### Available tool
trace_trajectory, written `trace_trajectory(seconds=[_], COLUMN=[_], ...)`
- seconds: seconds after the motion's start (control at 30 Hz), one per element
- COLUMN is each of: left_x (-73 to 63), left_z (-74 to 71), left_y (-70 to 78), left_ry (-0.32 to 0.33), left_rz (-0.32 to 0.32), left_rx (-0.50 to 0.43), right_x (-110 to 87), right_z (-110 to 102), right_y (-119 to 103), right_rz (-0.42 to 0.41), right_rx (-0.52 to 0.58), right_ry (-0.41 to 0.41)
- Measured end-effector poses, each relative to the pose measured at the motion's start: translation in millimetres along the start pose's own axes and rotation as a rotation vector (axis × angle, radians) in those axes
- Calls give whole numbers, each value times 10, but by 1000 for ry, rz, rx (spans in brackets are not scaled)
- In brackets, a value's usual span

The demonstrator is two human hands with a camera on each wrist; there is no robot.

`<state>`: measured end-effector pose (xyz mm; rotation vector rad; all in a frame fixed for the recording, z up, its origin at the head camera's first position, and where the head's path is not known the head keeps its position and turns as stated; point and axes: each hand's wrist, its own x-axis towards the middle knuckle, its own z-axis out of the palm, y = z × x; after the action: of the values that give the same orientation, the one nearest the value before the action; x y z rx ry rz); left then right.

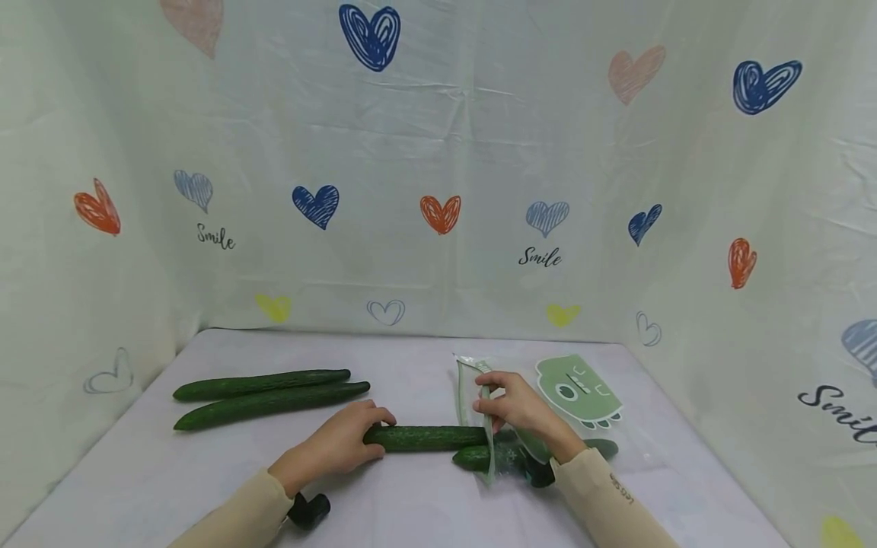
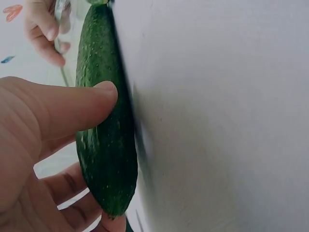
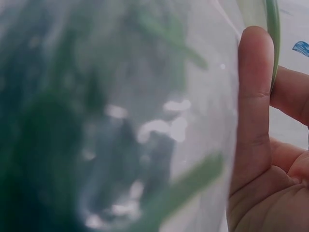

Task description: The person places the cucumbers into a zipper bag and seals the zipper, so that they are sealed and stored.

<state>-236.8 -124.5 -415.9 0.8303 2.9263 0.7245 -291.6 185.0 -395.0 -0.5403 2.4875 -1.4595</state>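
My left hand (image 1: 342, 441) grips the near end of a dark green cucumber (image 1: 432, 438), its thumb lying along the skin in the left wrist view. The cucumber's other end reaches into the mouth of a clear zip bag (image 1: 578, 390) printed with a green cartoon face. At that mouth, my right hand (image 1: 518, 403) pinches the bag's green-edged rim between thumb (image 3: 255, 92) and fingers. Another cucumber (image 1: 471, 458) lies mostly inside the bag, one tip sticking out toward the left. In the right wrist view the bag's plastic blurs the green shapes behind it.
Two more long cucumbers, a rear one (image 1: 260, 386) and a front one (image 1: 270, 407), lie side by side at the left of the white table (image 1: 411, 502). A white curtain (image 1: 384, 259) with printed hearts hangs behind and along both sides.
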Motion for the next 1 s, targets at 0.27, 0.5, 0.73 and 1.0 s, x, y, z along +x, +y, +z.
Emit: trace_trajectory(seconds=[0.27, 0.5, 0.73, 1.0], left_x=[-2, 82, 292, 530], left_z=[-14, 46, 206, 372], left_y=[-20, 13, 172, 407], left_ry=[-4, 17, 5, 5], left_rz=[42, 103, 119, 113], left_rx=[43, 5, -33, -71], right_x=[4, -5, 2, 5], right_z=[11, 10, 18, 4], right_y=[11, 25, 27, 12], right_rz=[2, 0, -2, -9], right_rx=[3, 5, 12, 6], right_ry=[7, 5, 9, 13])
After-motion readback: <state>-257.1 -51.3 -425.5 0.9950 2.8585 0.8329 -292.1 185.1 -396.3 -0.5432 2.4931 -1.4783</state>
